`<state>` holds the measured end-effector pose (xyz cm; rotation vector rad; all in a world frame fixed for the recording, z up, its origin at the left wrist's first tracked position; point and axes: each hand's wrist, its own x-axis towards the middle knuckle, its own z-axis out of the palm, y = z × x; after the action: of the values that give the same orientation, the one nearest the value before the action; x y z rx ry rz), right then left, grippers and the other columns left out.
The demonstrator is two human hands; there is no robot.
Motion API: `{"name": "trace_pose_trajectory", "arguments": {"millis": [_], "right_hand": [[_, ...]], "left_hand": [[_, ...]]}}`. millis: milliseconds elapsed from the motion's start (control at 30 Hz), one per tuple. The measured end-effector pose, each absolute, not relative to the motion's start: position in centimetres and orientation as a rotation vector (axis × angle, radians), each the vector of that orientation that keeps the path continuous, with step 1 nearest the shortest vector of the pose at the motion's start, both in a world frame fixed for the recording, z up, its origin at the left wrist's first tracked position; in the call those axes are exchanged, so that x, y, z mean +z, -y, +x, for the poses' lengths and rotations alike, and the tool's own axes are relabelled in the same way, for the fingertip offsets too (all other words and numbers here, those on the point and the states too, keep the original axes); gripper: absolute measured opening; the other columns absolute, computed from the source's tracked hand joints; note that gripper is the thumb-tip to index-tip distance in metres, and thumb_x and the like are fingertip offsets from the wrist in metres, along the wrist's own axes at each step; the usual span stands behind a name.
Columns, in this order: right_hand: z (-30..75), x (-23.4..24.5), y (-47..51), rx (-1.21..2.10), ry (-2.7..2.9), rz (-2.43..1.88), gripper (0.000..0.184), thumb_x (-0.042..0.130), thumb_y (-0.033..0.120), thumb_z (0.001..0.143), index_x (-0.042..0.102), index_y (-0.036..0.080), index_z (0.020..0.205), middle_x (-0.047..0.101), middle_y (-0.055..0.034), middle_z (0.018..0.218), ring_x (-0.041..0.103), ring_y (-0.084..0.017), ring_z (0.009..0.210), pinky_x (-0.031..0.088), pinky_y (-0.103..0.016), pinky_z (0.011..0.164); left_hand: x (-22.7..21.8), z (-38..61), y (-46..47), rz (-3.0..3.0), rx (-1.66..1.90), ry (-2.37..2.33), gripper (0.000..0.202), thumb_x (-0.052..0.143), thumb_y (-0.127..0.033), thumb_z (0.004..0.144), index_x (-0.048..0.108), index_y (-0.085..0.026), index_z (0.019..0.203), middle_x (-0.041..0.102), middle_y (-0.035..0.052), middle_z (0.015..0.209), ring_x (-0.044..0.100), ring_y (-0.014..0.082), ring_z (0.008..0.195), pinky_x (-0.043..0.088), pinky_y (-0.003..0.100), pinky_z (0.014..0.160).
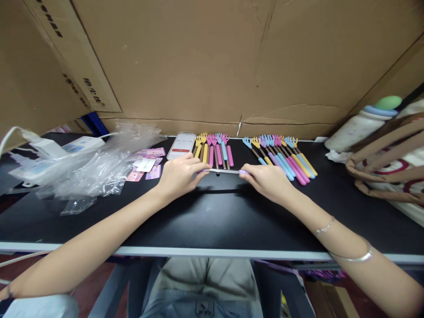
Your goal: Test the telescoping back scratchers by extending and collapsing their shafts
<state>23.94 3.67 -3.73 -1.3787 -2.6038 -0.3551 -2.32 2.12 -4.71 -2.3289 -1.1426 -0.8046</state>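
A back scratcher with a thin metal rod (224,171) is held level above the black table between my two hands. My left hand (182,173) is closed on its left end, which the fingers mostly hide. My right hand (267,180) grips the purple handle at the other end. Just behind the rod lies a group of claw heads on dark rods (216,152) among yellow, pink and blue handles (211,155). Back right, a slanted row of back scratchers (283,159) shows blue, yellow, purple and pink handles with claw heads pointing away.
A phone (181,145) showing a running timer leans beside the left group. Pink printed cards (153,171) and crumpled clear plastic bags (96,165) lie to the left, near a white charger (48,150). A white bottle (357,128) and a brown-handled bag (361,183) stand right. Cardboard walls (212,62) enclose the back.
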Motion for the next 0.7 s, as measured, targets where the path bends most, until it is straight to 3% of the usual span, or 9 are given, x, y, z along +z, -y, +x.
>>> {"name": "trace_pose_trajectory", "arguments": {"millis": [300,700], "right_hand": [[23.5,-3.6,-3.4,-0.003,2.658,-1.481,0.036,0.027,0.041,0.097,0.057,0.022,0.087,0.068,-0.0029,0.079,0.063,-0.018,0.074,0.032,-0.025,0.06],[23.2,-3.3,-3.2,0.045,2.602,-1.3,0.029,0.035,0.038,0.095,0.06,0.022,0.097,0.07,-0.0034,0.088,0.063,-0.016,0.075,0.036,-0.025,0.064]], "left_hand": [[-4.8,-2.8,-2.5,-2.326,-0.762,1.046,0.021,0.05,-0.03,0.092,0.071,-0.026,0.094,0.07,0.0,0.078,0.055,0.0159,0.074,0.035,0.027,0.053],[-5.6,-1.8,-2.2,-2.368,-0.77,1.124,0.02,0.05,-0.032,0.091,0.069,-0.025,0.091,0.071,-0.0012,0.082,0.058,0.015,0.074,0.032,0.025,0.051]]}}
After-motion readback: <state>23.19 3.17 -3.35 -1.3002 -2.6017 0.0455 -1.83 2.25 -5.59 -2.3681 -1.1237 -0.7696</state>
